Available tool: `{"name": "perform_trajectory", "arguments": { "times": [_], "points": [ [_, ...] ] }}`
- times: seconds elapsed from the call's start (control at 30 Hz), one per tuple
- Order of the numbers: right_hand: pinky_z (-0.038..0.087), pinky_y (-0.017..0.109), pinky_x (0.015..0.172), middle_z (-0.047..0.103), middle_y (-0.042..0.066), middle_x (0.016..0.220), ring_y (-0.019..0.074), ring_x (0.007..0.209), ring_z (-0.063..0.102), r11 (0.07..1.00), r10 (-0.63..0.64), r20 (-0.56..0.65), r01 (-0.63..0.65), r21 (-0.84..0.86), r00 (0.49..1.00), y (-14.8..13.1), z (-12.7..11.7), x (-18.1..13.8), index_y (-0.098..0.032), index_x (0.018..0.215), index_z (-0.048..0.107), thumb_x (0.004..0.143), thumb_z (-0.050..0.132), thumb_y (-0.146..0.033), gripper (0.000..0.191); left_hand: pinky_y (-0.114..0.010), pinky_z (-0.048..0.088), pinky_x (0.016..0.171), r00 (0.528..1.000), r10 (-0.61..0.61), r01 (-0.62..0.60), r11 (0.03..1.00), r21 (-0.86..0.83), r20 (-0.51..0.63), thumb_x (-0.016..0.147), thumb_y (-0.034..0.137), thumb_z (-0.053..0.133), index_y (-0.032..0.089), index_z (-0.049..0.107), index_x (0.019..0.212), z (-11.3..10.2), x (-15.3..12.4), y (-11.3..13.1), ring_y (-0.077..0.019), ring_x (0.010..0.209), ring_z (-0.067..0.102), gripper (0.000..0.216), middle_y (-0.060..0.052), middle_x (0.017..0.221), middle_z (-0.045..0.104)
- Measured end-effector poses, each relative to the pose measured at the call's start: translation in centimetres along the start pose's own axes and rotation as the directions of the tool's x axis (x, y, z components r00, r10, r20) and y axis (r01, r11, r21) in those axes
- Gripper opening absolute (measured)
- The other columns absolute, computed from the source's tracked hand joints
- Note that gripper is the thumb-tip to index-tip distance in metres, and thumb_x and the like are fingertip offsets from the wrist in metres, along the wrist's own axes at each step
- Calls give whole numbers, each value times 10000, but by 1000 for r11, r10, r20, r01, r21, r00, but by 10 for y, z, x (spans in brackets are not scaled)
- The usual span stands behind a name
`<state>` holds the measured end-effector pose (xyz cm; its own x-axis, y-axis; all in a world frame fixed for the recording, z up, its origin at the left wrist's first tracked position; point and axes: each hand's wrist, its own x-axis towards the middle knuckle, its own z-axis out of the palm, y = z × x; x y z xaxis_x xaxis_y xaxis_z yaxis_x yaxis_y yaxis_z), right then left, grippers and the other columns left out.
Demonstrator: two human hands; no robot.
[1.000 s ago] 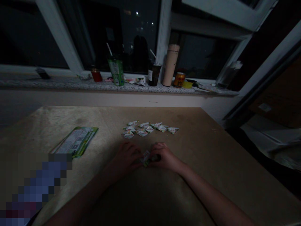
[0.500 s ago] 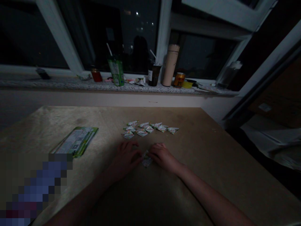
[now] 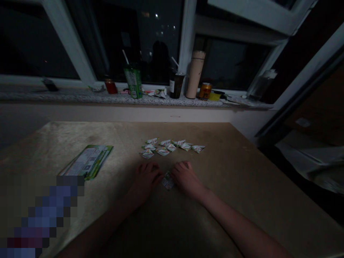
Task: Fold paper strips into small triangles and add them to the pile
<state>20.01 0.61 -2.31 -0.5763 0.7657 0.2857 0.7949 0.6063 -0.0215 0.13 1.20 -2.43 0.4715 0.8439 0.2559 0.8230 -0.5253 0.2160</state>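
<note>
A small folded piece of printed paper (image 3: 168, 181), white and green, lies flat on the tabletop between my hands. My left hand (image 3: 147, 176) has its thumb and fingertips at the paper's left edge. From the other side, the curled fingers of my right hand (image 3: 185, 177) press on its upper right edge. Just beyond my hands, several folded packets (image 3: 162, 151) with similar print lie in loose rows. A stack of flat printed sheets or pouches (image 3: 90, 161), white with green edges, rests to the left.
A pixelated blue shape (image 3: 45, 211) covers the lower left. Along the windowsill (image 3: 161, 102) stand a green cup (image 3: 133, 82), a dark cup (image 3: 176, 85), a pink flask (image 3: 195, 75), a gold can (image 3: 205, 91) and a red jar (image 3: 110, 86).
The paper is still between my hands. My fingers have shifted only slightly around its edges, the right ones a little to the right. The other packets stay where they were.
</note>
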Motion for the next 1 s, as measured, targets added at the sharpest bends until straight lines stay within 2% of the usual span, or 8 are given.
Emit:
{"name": "perform_trajectory", "arguments": {
  "times": [0.2,0.3,0.37,0.43,0.57,0.8,1.0],
  "points": [
    [311,380,841,595,59,899,215,891,491,997,-25,44,28,-74,999,2,10,5,-173,865,572,938,447,-185,146,-456,353,907,1000,-24,24,999,43,-2,946,262,407,201,662,908,-1,2,5,-250,1019,518,265,-59,1063,604],
    [314,387,845,594,66,905,218,894,490,995,-27,65,33,-98,998,1,11,6,-169,877,574,930,453,-168,132,-464,357,913,999,-30,31,997,66,-14,943,229,377,174,653,932,-4,-2,15,-252,997,529,282,-76,1049,625],
    [318,394,843,593,73,902,223,894,490,993,-28,72,36,-113,997,0,11,7,-166,880,575,933,442,-172,143,-488,337,945,999,-30,33,996,85,-32,930,239,391,149,620,1060,-6,-9,27,-270,1027,523,279,-99,1106,620],
    [325,396,843,593,77,897,226,897,491,992,-35,81,44,-122,996,0,10,7,-161,877,574,932,437,-170,148,-469,327,986,999,25,-21,991,129,-34,906,256,424,105,550,1202,-6,-21,41,-274,1087,516,355,-129,1200,590],
    [342,391,846,593,81,897,228,893,493,987,-50,107,65,-146,993,-1,7,8,-142,887,572,907,466,-138,108,-428,323,1029,994,107,-101,974,202,-17,855,411,492,60,458,1316,2,-44,60,-301,1245,430,580,-170,1364,477],
    [362,400,865,598,92,924,234,917,500,985,-32,127,52,-164,991,-7,1,9,-137,912,589,896,474,-139,117,-423,339,1042,996,91,-92,977,192,13,840,522,483,64,392,1368,14,-53,59,-298,1292,393,705,-173,1417,406],
    [333,446,929,607,94,937,253,936,488,968,42,52,-28,-251,998,-14,-2,6,-144,922,615,884,491,-146,130,-424,334,1056,995,92,-97,986,133,41,836,553,480,40,354,1385,16,-54,58,-303,1313,359,761,-194,1433,371]
  ]
}}
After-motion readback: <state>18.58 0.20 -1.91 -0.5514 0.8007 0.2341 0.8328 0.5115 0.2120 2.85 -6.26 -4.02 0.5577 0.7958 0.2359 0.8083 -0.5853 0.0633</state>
